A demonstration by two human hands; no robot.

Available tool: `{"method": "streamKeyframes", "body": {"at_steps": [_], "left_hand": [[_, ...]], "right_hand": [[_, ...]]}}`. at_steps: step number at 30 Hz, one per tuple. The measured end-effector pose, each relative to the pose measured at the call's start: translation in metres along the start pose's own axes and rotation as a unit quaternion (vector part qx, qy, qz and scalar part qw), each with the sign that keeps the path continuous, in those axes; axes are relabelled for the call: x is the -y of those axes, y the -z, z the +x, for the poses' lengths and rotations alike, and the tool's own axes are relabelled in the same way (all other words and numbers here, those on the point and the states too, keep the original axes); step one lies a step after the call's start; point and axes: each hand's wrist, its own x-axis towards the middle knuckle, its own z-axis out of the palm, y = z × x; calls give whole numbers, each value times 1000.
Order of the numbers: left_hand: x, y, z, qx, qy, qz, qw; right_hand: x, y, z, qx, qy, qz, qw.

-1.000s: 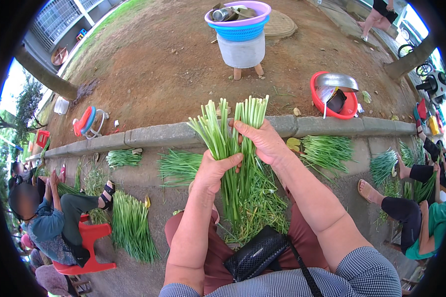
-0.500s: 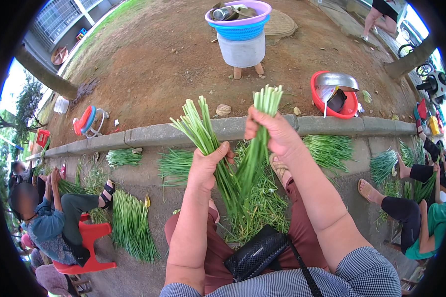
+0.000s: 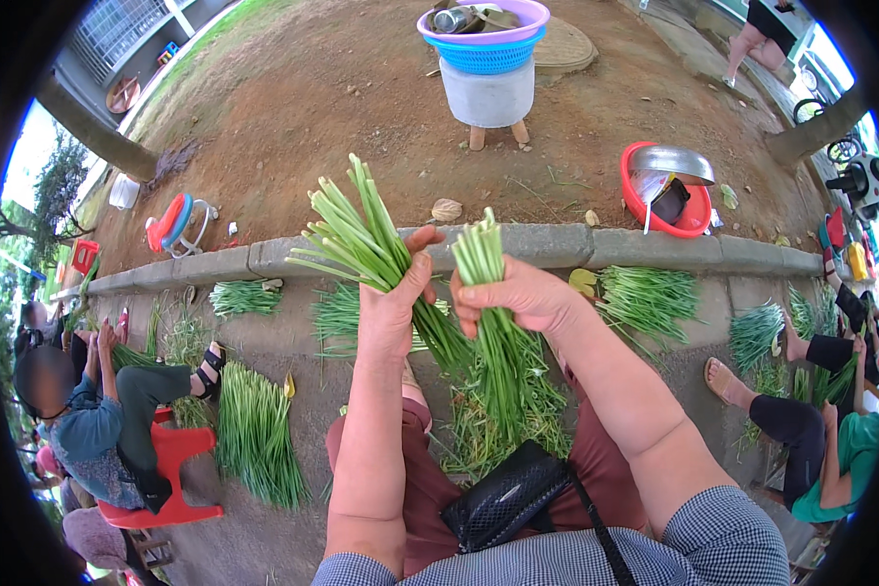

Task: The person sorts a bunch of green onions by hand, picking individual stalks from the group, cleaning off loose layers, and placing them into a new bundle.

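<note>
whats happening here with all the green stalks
A seated person is sorting long green stalks by hand. The left hand grips one fanned-out bunch of stalks, and the right hand grips a second, tighter bunch, the two held apart above a loose pile of greens on the lap. More bundles lie on the pavement along the kerb. Another person sits on a red stool to the left, beside more stalks.
</note>
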Motion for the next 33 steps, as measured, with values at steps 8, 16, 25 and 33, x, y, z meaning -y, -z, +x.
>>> {"method": "streamKeyframes", "body": {"at_steps": [8,16,25,33], "left_hand": [[-17,8,2,86,-15,61,994],[-20,14,5,205,52,111,971],[-13,21,9,124,75,22,989],[5,9,2,161,174,-15,971]], "right_hand": [[-26,-28,4,75,-57,85,992],[-28,-42,-3,43,-107,132,984],[-15,-31,-5,-47,-34,-43,997],[24,10,-7,-263,190,-45,945]]}}
